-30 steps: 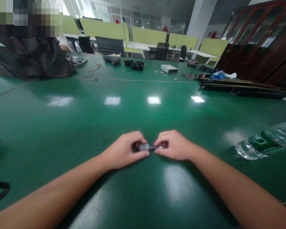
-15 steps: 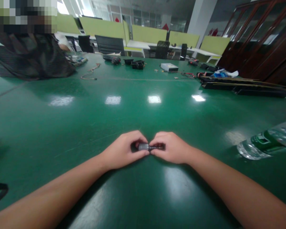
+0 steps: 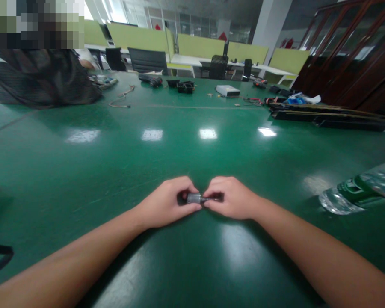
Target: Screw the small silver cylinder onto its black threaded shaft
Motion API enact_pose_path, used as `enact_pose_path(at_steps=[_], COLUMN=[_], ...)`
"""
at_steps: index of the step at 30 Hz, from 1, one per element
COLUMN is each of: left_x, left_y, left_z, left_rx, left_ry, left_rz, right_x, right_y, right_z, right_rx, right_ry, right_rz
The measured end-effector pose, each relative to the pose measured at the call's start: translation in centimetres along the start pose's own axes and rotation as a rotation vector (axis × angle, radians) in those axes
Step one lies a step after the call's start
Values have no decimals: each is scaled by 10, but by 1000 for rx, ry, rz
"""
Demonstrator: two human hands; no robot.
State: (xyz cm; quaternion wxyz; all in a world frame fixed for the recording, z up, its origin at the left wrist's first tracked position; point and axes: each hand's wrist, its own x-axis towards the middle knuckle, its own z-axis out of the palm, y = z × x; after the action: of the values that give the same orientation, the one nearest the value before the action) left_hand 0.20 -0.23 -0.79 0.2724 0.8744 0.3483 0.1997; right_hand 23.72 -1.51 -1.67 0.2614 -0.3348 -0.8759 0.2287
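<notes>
My left hand (image 3: 171,199) is closed on a short grey metal cylinder (image 3: 193,198), pinched between thumb and fingers, low over the green table (image 3: 192,162). From the cylinder's right end, a thin dark shaft (image 3: 211,199) that looks threaded runs into my right hand (image 3: 229,197). The fingers of that hand are closed around the shaft, and its far end is hidden in the palm. Shaft and cylinder lie in one line, nearly level. Whether they are joined I cannot tell. The fingertips of both hands are close together.
A clear water bottle (image 3: 359,190) with a green label lies on its side at the right. A dark bag (image 3: 48,79) stands at the back left. Along the far side are black parts (image 3: 184,87), a white box (image 3: 227,90) and long dark strips (image 3: 327,116).
My right hand has shifted very slightly to the right, and a little more of the joint between cylinder and shaft shows. Both hands keep their grip.
</notes>
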Motion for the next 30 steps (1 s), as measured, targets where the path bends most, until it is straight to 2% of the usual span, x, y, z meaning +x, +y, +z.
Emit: enact_pose_path(at_steps=[20,30], left_x=[-1,0], left_y=[0,1], left_z=[-1,-2], left_rx=[8,-3], left_ry=[4,-8], left_rz=[15,5], right_x=[-3,-6], right_y=[1,13], right_z=[-14,-27], right_rx=[-30,42], right_ry=[-69,-146], right_rz=[83,133])
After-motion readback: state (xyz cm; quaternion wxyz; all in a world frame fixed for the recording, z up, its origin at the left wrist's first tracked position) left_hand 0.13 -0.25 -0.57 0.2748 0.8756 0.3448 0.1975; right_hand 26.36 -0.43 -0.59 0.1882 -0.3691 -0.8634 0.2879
